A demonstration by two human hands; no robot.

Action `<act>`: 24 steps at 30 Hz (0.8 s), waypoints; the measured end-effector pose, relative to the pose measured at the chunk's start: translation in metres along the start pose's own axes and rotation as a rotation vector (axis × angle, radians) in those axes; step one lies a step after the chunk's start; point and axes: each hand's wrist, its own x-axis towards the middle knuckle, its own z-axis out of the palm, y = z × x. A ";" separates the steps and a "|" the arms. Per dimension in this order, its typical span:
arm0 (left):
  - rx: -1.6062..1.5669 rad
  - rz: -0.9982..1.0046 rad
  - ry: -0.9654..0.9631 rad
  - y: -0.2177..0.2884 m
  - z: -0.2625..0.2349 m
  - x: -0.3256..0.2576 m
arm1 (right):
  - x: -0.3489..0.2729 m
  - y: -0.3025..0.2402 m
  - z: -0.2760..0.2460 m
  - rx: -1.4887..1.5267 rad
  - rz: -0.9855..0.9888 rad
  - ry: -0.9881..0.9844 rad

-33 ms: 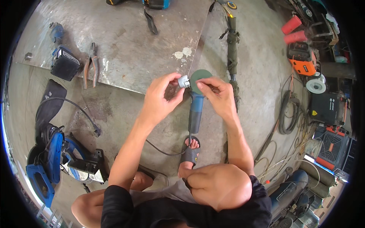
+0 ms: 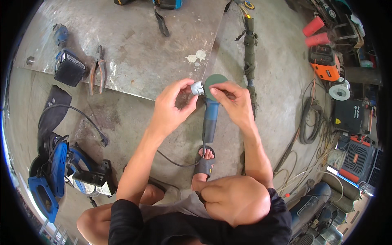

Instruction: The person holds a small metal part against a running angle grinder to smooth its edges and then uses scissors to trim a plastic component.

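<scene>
Over the angle grinder [image 2: 210, 118]: left hand [image 2: 173, 98] with notched metal piece [image 2: 197, 88], right hand [image 2: 237, 100] close by

Metal sheet [image 2: 143, 53]: beyond and left of grinder. Grinder: long axis near-to-far, head at far end, rear end beside sandalled foot [image 2: 203, 163]; probably placed so the head is within easy reach. Lying or propped, can't tell. Pliers [image 2: 99, 61]: left of grinder, partly on sheet, nose pointing away. Green disc [image 2: 216, 79]: at grinder's head, flat face toward camera; mounted or loose unclear. Hands apart. Right thumb and forefinger drawn together over disc; can't tell if they grip anything. Left thumb and fingers clamped on metal piece. Piece is smallest: just left of grinder's head, axis roughly crosswise to grinder, notches pointing right toward disc; likely fingertip-held to keep that end free.
</scene>
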 end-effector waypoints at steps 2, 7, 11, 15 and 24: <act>-0.079 -0.109 -0.020 0.012 -0.004 -0.003 | 0.001 -0.003 0.000 0.045 -0.058 -0.056; -0.130 -0.117 -0.012 0.019 -0.006 -0.008 | -0.001 -0.010 0.002 0.175 -0.095 -0.111; -0.093 -0.091 0.010 0.020 -0.006 -0.010 | -0.003 -0.019 0.005 0.137 -0.118 -0.127; -0.077 -0.079 0.023 0.027 -0.001 -0.010 | -0.009 -0.026 0.005 -0.095 -0.280 -0.037; 0.184 0.032 0.057 0.029 -0.004 -0.016 | -0.014 -0.030 0.020 -0.222 -0.400 0.023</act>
